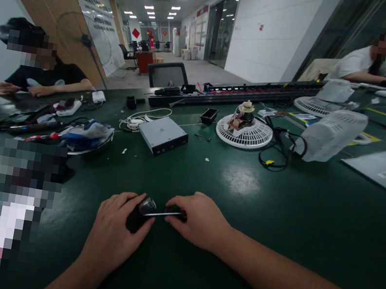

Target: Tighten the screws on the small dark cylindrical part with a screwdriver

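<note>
My left hand point(116, 228) is closed around a small dark rounded part point(147, 206) with a shiny grey end. Its fingers and thumb hide much of the part, so its exact kind cannot be made out. Between finger and thumb, my right hand point(198, 219) grips what looks like a screwdriver point(166, 214), its thin bright shaft reaching to the dark part. The handle is mostly hidden in the palm. Both hands are low over the green table point(228, 288). Beyond them sits a grey optical disc drive point(163, 132).
A round white fan grille with a motor point(244, 128) stands past the drive. White housings point(333, 136) and black cables are at right; a cluttered tray point(89, 134) and tools lie left. One person point(42, 70) sits across at left, others point(370, 60) at far right.
</note>
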The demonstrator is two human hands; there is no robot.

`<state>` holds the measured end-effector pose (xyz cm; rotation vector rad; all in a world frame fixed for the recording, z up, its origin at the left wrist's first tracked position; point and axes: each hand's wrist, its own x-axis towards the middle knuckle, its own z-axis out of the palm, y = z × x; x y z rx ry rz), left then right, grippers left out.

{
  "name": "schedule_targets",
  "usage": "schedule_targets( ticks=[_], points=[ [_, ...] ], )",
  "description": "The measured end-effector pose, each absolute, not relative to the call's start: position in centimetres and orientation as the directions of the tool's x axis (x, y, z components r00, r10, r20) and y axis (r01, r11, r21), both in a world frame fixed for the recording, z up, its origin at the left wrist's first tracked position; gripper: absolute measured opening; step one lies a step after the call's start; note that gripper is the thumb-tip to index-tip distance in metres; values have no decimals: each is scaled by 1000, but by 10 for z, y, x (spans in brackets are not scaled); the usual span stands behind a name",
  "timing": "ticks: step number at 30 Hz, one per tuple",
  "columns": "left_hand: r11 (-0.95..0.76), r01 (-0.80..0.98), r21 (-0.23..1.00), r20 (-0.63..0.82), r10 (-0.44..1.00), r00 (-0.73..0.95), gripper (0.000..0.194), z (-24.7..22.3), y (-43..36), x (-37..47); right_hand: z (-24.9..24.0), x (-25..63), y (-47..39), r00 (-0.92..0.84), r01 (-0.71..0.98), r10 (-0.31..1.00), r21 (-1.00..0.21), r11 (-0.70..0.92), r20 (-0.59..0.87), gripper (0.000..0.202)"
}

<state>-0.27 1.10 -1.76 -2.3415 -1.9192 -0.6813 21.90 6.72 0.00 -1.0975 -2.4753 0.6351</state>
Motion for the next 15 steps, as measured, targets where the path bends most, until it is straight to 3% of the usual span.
schedule_targets(
  ticks=[7, 15],
  points=[
    [-166, 951, 260, 333, 940, 72, 27, -16, 11, -3, 0, 224, 71, -545, 493, 821, -726, 480, 173, 20],
    [-405, 874, 267, 420, 866, 273, 27, -12, 8, -1, 4, 225, 70, -522, 351, 820, -817, 457, 235, 22]
  ],
)
